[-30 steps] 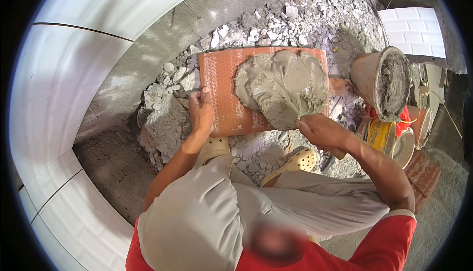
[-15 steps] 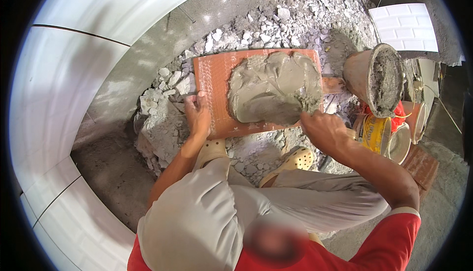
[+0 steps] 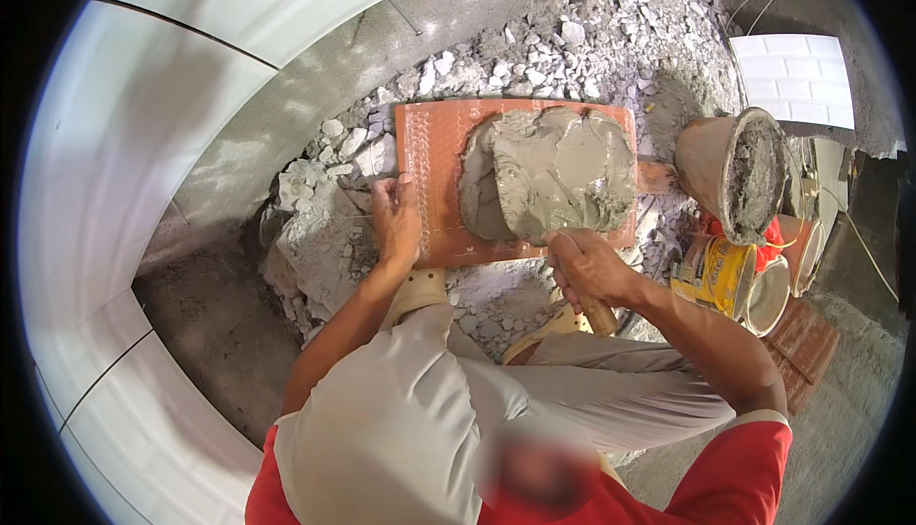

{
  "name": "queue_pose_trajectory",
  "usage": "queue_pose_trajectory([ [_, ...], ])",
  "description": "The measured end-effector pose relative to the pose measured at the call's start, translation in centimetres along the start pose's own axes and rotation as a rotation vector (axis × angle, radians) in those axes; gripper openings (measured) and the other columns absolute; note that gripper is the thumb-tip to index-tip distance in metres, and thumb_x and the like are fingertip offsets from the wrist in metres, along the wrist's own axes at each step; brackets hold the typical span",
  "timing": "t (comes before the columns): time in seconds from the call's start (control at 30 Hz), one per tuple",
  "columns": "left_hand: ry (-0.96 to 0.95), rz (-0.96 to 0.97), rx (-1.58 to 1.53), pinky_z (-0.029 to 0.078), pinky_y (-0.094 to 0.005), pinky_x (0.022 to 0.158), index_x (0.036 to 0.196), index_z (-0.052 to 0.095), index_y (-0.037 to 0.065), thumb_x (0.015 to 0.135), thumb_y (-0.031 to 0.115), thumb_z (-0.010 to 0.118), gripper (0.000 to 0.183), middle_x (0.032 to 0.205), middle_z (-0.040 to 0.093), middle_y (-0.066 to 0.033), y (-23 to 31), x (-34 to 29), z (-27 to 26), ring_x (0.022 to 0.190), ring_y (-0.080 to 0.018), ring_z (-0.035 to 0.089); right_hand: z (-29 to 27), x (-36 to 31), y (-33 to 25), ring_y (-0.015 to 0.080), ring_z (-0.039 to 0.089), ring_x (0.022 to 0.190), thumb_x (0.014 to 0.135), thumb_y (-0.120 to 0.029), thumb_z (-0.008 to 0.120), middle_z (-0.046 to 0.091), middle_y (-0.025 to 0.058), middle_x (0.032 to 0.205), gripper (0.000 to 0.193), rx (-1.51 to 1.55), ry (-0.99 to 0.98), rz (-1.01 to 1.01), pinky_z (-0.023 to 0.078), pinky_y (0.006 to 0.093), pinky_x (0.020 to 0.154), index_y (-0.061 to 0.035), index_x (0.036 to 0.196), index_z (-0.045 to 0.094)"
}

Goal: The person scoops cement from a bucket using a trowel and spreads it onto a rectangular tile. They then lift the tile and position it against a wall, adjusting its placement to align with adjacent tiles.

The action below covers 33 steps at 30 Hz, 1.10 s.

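A terracotta-coloured tile (image 3: 429, 224) lies with its ribbed back up, a thick bed of wet grey mortar (image 3: 582, 157) covering most of its middle and right. At the tile's left edge, my left hand (image 3: 397, 224) grips it, fingertips at the rim. My right hand (image 3: 587, 272) is closed round the wooden handle of a trowel (image 3: 600, 317) at the tile's near edge. Mortar hides the trowel's blade. Left of the middle, the mortar shows a smooth scooped strip with a raised ridge beside it.
Broken white rubble (image 3: 534, 57) surrounds the tile. To the right stand a tilted bucket of mortar (image 3: 711, 162), a yellow-labelled tub (image 3: 714, 275) and stacked reddish tiles (image 3: 803, 344). White tiled wall (image 3: 124, 134) curves along the left; a white brick-patterned tile (image 3: 794, 79) lies far right.
My right hand has moved left and tilted the trowel, so its handle now points toward me. The mortar's near left part has been reshaped. My left hand stays on the tile's edge.
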State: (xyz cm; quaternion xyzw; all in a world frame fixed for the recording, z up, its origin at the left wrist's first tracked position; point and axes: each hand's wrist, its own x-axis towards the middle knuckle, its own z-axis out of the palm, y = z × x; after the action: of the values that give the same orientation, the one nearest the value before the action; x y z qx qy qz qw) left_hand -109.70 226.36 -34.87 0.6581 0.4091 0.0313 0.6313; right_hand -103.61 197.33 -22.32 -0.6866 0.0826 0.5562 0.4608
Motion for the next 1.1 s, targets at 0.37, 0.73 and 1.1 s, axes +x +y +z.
queue_pose_trajectory([
  [0.37,0.021,0.062,0.086,0.047,-0.0385,0.089,0.114,0.054,-0.002,0.108,0.036,0.055,0.039,0.107,0.057,-0.0127,0.2,0.1,-0.2,0.099,-0.0206,0.053,-2.1,1.8,-3.1,0.0352,0.073,0.065,0.104,-0.020,0.055,0.068,0.0238,0.075,0.024,-1.465,0.413,-0.384,0.057,0.0476,0.052,0.0022,0.100,0.061],
  [0.73,0.084,0.083,0.166,0.045,-0.0413,0.097,0.119,0.054,-0.004,0.108,0.038,0.053,0.044,0.113,0.059,-0.0179,-1.7,0.7,0.2,0.105,-0.0270,0.055,-4.5,-2.0,-4.6,0.0513,0.066,0.081,0.106,-0.026,0.051,0.067,0.0307,0.087,0.034,-0.943,0.182,-0.383,0.052,0.0576,0.076,0.0038,0.095,0.064],
  [1.1,0.091,0.154,0.141,0.043,-0.0431,0.095,0.111,0.054,-0.004,0.107,0.036,0.054,0.040,0.109,0.057,-0.0195,-2.6,1.2,0.1,0.101,-0.0297,0.052,-10.2,-4.2,-3.1,0.0381,0.077,0.083,0.097,-0.008,0.055,0.075,0.0228,0.090,0.021,-1.340,0.464,0.001,0.063,0.0489,0.071,0.0026,0.102,0.071],
])
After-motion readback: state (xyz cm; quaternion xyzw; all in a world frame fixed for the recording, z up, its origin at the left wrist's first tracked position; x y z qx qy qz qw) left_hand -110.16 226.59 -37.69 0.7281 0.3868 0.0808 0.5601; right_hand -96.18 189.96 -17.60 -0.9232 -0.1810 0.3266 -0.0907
